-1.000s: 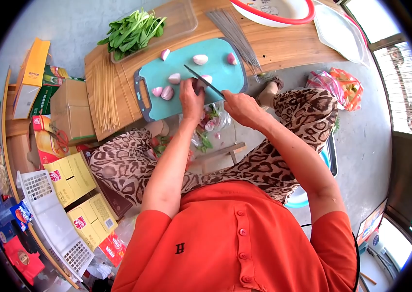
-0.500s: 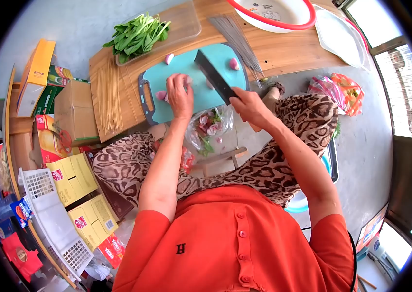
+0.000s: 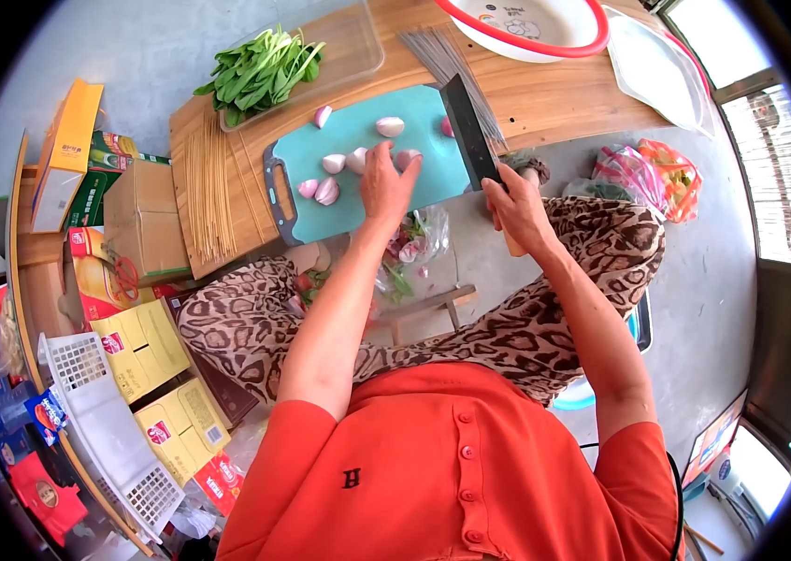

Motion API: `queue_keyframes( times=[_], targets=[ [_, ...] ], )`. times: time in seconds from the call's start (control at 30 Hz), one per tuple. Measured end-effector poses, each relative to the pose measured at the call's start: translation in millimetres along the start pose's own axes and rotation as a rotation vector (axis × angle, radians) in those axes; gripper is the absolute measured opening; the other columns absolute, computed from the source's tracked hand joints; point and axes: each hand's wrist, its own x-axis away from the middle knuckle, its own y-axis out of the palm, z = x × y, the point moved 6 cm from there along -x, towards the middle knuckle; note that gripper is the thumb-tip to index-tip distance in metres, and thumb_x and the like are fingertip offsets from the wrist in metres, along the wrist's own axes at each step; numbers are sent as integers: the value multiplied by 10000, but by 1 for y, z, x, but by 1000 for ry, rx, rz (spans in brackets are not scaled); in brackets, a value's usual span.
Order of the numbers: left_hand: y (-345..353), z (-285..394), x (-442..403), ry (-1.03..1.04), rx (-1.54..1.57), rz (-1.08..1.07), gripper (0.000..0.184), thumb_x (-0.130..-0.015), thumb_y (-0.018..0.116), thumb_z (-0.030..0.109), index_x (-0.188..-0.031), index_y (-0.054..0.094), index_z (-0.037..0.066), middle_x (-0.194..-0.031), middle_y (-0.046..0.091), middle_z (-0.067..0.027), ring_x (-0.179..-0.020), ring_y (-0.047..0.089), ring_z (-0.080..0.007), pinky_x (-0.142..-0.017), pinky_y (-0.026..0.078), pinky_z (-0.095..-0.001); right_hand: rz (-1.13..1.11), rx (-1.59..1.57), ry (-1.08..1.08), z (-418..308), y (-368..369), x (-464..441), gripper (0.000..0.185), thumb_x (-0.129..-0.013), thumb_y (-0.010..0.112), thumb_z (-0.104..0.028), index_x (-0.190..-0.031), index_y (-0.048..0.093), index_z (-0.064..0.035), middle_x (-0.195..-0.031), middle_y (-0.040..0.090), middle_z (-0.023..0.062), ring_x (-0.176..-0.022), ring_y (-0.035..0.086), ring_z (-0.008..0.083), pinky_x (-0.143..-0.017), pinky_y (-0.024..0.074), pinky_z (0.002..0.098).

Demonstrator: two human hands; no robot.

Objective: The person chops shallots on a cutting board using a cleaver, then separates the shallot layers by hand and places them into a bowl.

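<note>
My right hand (image 3: 519, 210) grips a cleaver (image 3: 472, 136) by its wooden handle. The dark blade is held up over the right end of the blue cutting board (image 3: 321, 220). My left hand (image 3: 388, 187) is over the board with thumb and fingers apart, at a purple onion piece (image 3: 407, 160); whether the fingertips press on it is unclear. Several more pieces lie around it, among them an onion piece (image 3: 390, 126) above the hand and another onion piece (image 3: 326, 191) to the left. One onion piece (image 3: 447, 126) is partly hidden behind the blade.
Leafy greens (image 3: 260, 75) rest on a clear plastic tray (image 3: 358, 47) behind the board. Bamboo skewers (image 3: 206, 187) lie left, metal skewers (image 3: 442, 56) right. A red-rimmed basin (image 3: 545, 51) stands at the back. Below the board hangs a plastic bag (image 3: 433, 229) with onion scraps.
My left hand has moved right and opened, and more onion pieces show on the board. The cleaver has shifted right in my right hand, away from the board's middle.
</note>
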Motion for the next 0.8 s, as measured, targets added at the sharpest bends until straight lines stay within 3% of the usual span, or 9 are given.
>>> queue_keyframes(
  times=[0.27,0.43,0.5,0.53,0.6,0.63,0.73,0.8],
  targets=[
    [18,-4,-3,8,-26,5,411,-715,718,107,-1086,558,30,-1053,568,-171,-960,573,-372,-810,478,-457,-33,51,-4,1,-2,8,269,-953,520,-223,-1101,557,-2,-674,548,64,-506,509,144,-498,438,305],
    [15,5,3,170,-211,38,387,-696,715,64,-1063,595,43,-1010,583,-149,-950,575,-338,-825,473,-431,-44,50,-1,8,1,15,275,-953,527,-225,-1119,545,-7,-672,557,89,-512,518,158,-507,443,328],
    [13,2,5,141,-150,19,387,-692,709,50,-1063,598,45,-1006,588,-144,-950,581,-331,-828,476,-424,-59,119,-28,9,2,18,284,-949,524,-217,-1152,530,-18,-685,584,150,-528,561,251,-531,456,383],
    [10,-1,4,111,-89,5,389,-687,703,36,-1062,600,46,-1001,593,-139,-949,586,-324,-831,479,-417,-58,116,-27,9,2,19,284,-949,524,-217,-1152,530,-18,-685,584,150,-528,561,251,-531,456,383],
    [3,-12,4,90,-27,5,371,-684,695,34,-1042,598,35,-1026,578,-152,-957,580,-337,-837,477,-416,-104,242,-36,8,5,24,301,-936,526,-201,-1188,517,-36,-743,619,211,-635,602,375,-602,468,440],
    [0,-18,3,67,38,8,352,-682,688,32,-1022,595,24,-1051,563,-164,-965,573,-351,-843,476,-416,-104,239,-36,9,6,27,301,-936,526,-201,-1188,517,-36,-743,619,211,-635,602,375,-602,468,440],
    [-9,-39,6,-40,-14,-43,346,-671,697,49,-1006,612,19,-1046,574,-166,-959,589,-338,-844,485,-404,-72,468,-341,0,15,36,363,-908,542,-174,-1242,494,-40,-905,651,235,-843,607,434,-726,481,495],
    [-13,-44,8,-32,-41,-29,318,-660,711,65,-963,626,14,-1037,587,-163,-922,604,-319,-828,494,-396,-108,482,-381,-2,22,40,382,-903,541,-165,-1258,479,-39,-929,650,235,-855,611,430,-737,490,503]
  ],
)
